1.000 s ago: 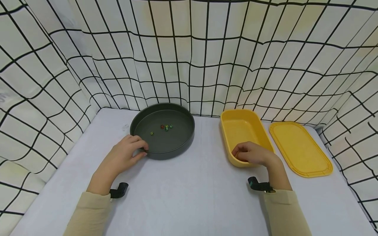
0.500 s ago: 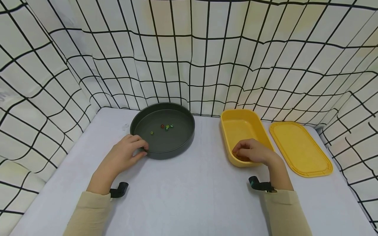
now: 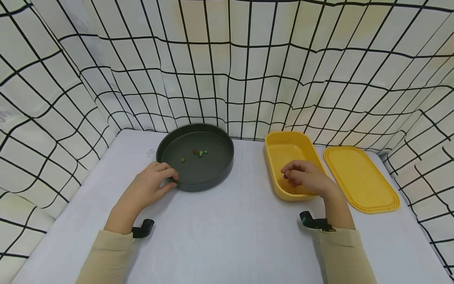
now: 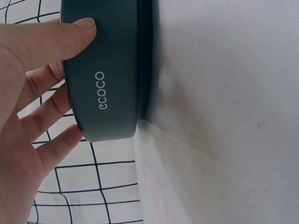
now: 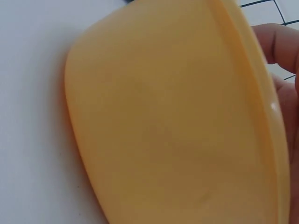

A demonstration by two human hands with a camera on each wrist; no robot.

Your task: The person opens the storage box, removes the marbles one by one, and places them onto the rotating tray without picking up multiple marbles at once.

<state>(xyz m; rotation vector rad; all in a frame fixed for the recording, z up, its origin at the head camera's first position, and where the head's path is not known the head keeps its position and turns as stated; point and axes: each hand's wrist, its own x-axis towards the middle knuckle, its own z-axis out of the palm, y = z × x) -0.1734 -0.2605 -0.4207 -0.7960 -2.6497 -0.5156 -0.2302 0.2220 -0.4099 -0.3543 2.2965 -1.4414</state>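
At the left of the head view, my left hand [image 3: 152,185] grips the near-left rim of a dark green round tray [image 3: 198,173]. In the left wrist view its thumb [image 4: 77,37] presses the outer wall and the other fingers reach over the rim. Several small coloured beads [image 3: 200,153], red, green and yellowish, lie on the tray's floor. My right hand [image 3: 306,177] is over the near end of a yellow rectangular tub [image 3: 280,148], pinching a small dark bead [image 3: 285,176] between thumb and fingertips. In the right wrist view the tub's wall hides most of that hand.
A flat yellow lid [image 3: 361,179] lies right of the tub. The white-covered table [image 3: 227,236] spreads in front of both containers. Behind and at the sides stand white walls with black grid netting [image 3: 241,86].
My right hand has risen a little from the bottom of the tub, and a dark bead now shows at its fingertips. My left hand keeps its grip on the tray.
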